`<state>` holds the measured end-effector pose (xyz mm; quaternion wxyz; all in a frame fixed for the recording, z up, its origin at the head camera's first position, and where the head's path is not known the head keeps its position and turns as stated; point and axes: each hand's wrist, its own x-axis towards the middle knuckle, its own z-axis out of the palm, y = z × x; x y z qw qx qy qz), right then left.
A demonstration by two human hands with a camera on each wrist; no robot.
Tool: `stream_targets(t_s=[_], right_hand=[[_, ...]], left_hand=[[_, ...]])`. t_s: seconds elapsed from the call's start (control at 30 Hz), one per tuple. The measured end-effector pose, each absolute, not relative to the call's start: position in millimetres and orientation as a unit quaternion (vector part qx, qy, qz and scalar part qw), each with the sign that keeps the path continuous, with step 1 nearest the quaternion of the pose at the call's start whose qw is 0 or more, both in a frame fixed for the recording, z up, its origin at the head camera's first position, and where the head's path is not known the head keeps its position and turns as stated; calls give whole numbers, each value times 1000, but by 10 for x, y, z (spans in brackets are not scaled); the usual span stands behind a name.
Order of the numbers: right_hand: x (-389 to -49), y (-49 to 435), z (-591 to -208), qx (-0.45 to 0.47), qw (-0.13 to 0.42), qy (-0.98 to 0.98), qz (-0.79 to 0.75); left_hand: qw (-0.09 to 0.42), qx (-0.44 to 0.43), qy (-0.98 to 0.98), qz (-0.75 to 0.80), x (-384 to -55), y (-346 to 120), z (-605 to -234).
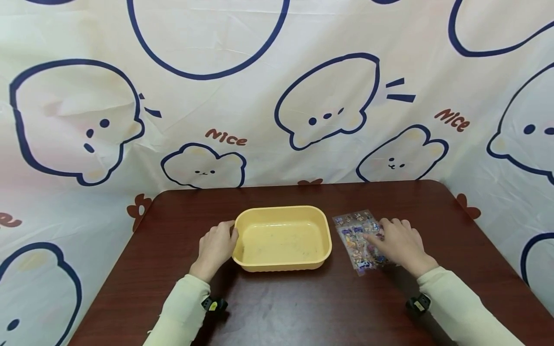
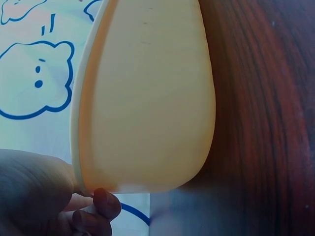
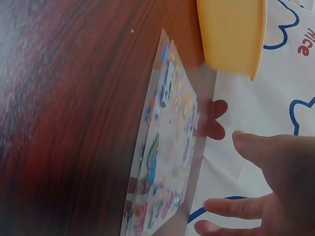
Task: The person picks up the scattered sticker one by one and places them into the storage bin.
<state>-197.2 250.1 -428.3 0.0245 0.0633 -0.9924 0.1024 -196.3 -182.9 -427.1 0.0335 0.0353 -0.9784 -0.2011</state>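
Note:
A shallow yellow plastic basin stands on the dark wooden table. My left hand grips its left end, thumb at the rim and fingers curled beneath it; the left wrist view shows the basin's outer wall close up. To the basin's right lies a small stack of clear sheets with colourful cartoon stickers. Over the right side of these sheets is my right hand, thumb and fingers spread. In the right wrist view a gap shows between the fingertips and the sticker sheets.
The brown table has rounded far corners. A white cloth printed with blue-outlined cartoon animals hangs behind it and along both sides. Each wrist wears a dark strap device, such as the left one.

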Motion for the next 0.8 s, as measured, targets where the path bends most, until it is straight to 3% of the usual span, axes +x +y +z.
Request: stream_targets(t_s=[0.37, 0.8], right_hand=[[-2062, 2626, -4305, 44, -40, -994, 95], [-2137, 2689, -4392, 21, -63, -994, 91]], left_hand=[[30, 32, -979, -198, -1968, -1828, -4258], [27, 32, -979, -197, -1966, -1835, -4260]])
